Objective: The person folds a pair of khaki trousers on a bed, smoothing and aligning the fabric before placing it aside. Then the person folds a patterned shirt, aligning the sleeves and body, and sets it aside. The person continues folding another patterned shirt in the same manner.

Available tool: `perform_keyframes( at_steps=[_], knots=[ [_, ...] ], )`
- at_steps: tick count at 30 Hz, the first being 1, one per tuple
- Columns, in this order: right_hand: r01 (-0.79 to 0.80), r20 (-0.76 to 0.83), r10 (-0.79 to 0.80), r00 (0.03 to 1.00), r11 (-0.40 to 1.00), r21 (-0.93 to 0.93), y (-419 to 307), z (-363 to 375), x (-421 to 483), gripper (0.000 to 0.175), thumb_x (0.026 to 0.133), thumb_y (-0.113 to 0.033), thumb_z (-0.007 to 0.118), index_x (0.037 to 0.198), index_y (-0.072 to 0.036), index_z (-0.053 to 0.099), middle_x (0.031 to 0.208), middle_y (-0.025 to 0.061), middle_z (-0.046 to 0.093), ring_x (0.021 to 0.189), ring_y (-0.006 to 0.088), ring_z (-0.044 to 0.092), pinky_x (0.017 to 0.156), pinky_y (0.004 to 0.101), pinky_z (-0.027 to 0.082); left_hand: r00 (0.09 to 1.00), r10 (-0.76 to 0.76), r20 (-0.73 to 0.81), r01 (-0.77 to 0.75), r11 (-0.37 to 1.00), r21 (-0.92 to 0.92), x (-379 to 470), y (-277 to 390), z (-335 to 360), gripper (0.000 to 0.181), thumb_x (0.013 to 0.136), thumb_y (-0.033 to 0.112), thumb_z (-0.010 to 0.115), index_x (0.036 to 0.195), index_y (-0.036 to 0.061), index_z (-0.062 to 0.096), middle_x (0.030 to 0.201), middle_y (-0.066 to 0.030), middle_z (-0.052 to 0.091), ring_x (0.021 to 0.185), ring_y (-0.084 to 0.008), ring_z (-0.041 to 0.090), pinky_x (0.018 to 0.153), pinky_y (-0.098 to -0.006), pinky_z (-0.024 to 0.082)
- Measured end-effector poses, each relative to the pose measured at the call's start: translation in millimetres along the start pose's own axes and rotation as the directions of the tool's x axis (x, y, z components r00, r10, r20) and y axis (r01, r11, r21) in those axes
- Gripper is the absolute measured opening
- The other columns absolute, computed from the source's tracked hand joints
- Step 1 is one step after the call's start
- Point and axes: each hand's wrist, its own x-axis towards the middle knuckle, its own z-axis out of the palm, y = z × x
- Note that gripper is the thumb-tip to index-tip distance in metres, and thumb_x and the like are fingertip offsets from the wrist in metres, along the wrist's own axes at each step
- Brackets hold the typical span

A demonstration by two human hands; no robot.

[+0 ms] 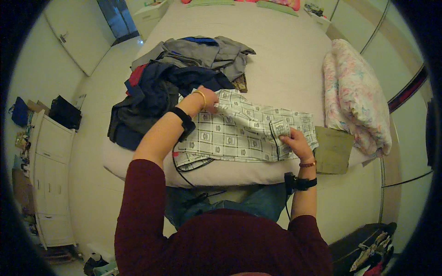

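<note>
A white garment with a dark checked print (238,138) and black piping lies spread near the front edge of the bed (286,62). My left hand (207,98) pinches the cloth close to its upper left edge, with the fingertips partly hidden. Toward the garment's right end, my right hand (298,143) grips a piped, folded part of it between thumb and fingers. Black straps with small devices circle both my wrists, and a thin black cable (183,177) runs down from the left one.
Dark blue and black clothes (155,93) are heaped left of the garment, with grey clothes (210,51) behind. A flat olive-brown piece (333,150) and a folded floral quilt (359,100) are at the right. A white cabinet (51,179) stands at the left wall.
</note>
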Motion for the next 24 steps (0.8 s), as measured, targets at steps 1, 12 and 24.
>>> perform_keyframes(
  at_steps=[1,12,24],
  knots=[
    [0.009,0.023,-0.008,1.000,1.000,-0.014,-5,3,-2,0.024,0.084,-0.010,0.060,0.106,-0.001,0.063,0.096,0.0006,0.065,0.088,0.0095,0.057,0.079,0.0253,0.045,0.997,-0.063,0.039,0.061,0.997,0.056,-8,-7,0,0.053,0.069,0.047,0.068,0.115,0.0214,0.062,0.115,-0.0093,0.061,0.109,-0.0320,0.055,0.100,-0.0619,0.023],
    [0.044,0.045,-0.051,0.998,0.990,0.131,-21,12,-14,0.024,0.084,-0.008,0.061,0.107,-0.001,0.063,0.097,0.0017,0.066,0.089,0.0097,0.057,0.081,0.0255,0.045,0.989,-0.141,0.049,0.119,0.942,0.314,-50,-41,-3,0.042,0.068,0.044,0.068,0.106,0.0238,0.066,0.107,-0.0055,0.064,0.112,-0.0272,0.052,0.102,-0.0635,0.019],
    [-0.188,-0.427,0.083,0.901,0.960,-0.209,93,-18,27,0.047,0.083,-0.019,0.060,0.123,0.002,0.050,0.075,0.0002,0.054,0.068,0.0114,0.048,0.063,0.0272,0.042,0.575,-0.521,-0.630,0.152,0.825,-0.544,-25,-60,38,0.041,0.075,0.015,0.063,0.116,0.0099,0.055,0.110,-0.0149,0.059,0.106,-0.0345,0.053,0.092,-0.0387,0.042]
  ],
)
